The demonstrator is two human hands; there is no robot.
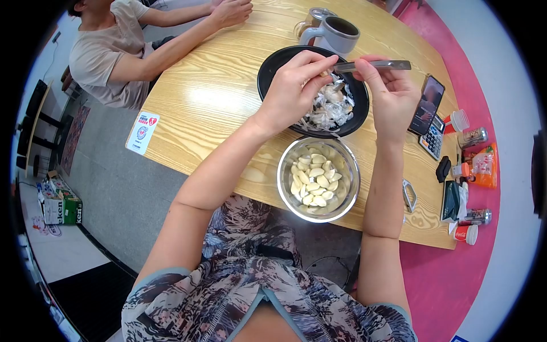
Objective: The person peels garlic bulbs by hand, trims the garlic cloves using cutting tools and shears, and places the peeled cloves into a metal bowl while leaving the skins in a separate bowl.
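Observation:
My left hand (289, 94) is closed in a pinch on a garlic clove (325, 73), mostly hidden by the fingers. In my right hand (393, 94) is a small metal knife (379, 65), its left end touching or close to the clove. Both hands are over a black bowl (264, 77) that holds white papery garlic skins (327, 113) and some unpeeled garlic. Nearer to me stands a shiny steel bowl (354, 196) with many peeled garlic cloves (317, 178) in it.
Behind the black bowl are a grey mug (337, 37) and a glass jar (310, 23). To the right stand a phone (427, 105), a calculator (434, 138) and several small jars and packets. Another person (122, 54) sits at the far left, forearms on the wooden table (199, 105).

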